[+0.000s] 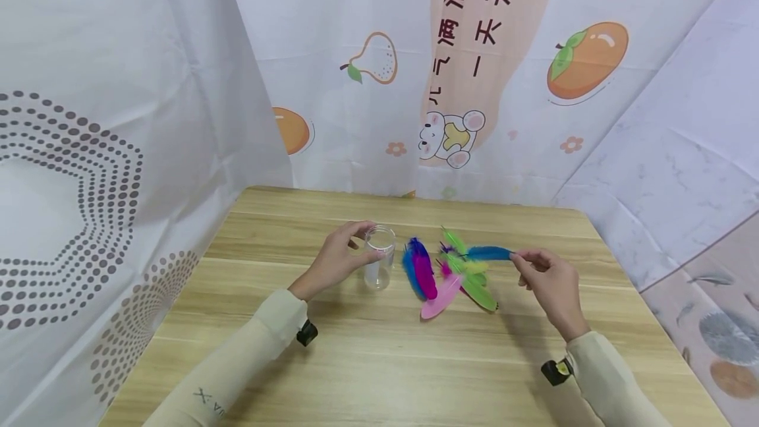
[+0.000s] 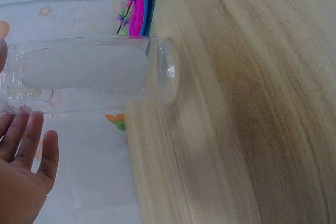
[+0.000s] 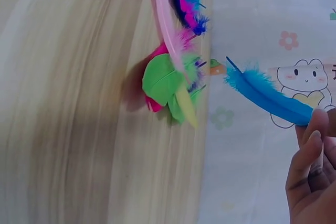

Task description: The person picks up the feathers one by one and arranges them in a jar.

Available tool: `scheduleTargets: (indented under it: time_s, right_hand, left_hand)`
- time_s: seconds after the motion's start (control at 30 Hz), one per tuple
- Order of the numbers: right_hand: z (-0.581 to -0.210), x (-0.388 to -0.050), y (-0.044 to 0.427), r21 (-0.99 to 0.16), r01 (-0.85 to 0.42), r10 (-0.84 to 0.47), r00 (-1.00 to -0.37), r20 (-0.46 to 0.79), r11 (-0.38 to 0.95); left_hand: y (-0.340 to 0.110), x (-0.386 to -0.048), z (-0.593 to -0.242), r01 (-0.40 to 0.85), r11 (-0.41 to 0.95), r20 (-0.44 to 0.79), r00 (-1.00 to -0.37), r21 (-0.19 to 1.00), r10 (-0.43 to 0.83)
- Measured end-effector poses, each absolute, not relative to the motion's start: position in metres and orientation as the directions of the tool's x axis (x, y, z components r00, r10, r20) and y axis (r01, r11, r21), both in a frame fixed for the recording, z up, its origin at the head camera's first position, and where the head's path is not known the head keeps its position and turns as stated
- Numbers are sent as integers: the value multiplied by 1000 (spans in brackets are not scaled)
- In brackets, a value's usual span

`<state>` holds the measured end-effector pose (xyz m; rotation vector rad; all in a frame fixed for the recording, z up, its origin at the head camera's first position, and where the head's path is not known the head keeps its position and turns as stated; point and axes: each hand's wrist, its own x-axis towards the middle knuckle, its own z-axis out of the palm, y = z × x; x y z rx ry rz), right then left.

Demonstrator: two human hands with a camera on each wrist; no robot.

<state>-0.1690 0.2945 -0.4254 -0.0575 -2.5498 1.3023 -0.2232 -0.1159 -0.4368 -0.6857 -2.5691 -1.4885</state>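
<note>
A clear glass jar (image 1: 378,275) stands upright on the wooden table, and my left hand (image 1: 340,256) grips it near the rim, fingers and thumb on either side. In the left wrist view the jar (image 2: 89,72) looks see-through, with a pale label-like patch on its wall. My right hand (image 1: 548,282) pinches the tip of a blue feather (image 1: 489,254), which points left above a loose pile of feathers (image 1: 474,285) in green, pink and yellow. The right wrist view shows the blue feather (image 3: 268,95) between thumb and fingers, its fluffy quill end free.
Between the jar and the pile lies a bunch of magenta and blue feathers (image 1: 423,275). A pink feather (image 1: 441,302) lies toward the front of the pile. Printed cloth (image 1: 332,117) hangs behind the wooden table (image 1: 379,368) and at both sides.
</note>
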Motion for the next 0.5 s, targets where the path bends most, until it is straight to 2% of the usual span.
scheduleTargets:
  time_s: [0.5]
  right_hand:
    - [-413,-174,278,-808,-160,123,-954,275,568]
  left_hand:
    - [-117,-224,-441,444,424,318,-886,789,336]
